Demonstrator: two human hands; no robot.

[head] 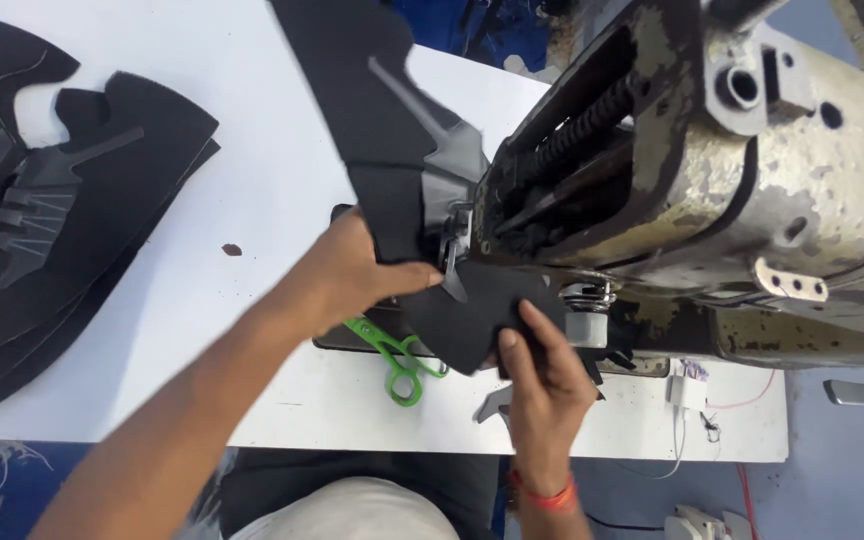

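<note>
Nearest the camera, the right hand [544, 385] is seen with an orange band at the wrist. It is turned palm down, its fingers stretched forward and pressed flat on the near end of the black cloth piece [407, 190]. Nothing is gripped by it; the fingers are only laid on top. The left hand [352, 272] is reached in from the lower left, with the arm slanted across the white tabletop [262, 190]. Its fingers are closed on the edge of the cloth piece, pinching it by the needle area. Green scissors [399, 362] are lain just under the left hand. The cloth piece is long and bent: its long side is run from the hands up and away, and its far end is pointed to the top. The old sewing machine [712, 170] is stood to the right. Far left, a stack of black pieces [102, 240] is lain.
</note>
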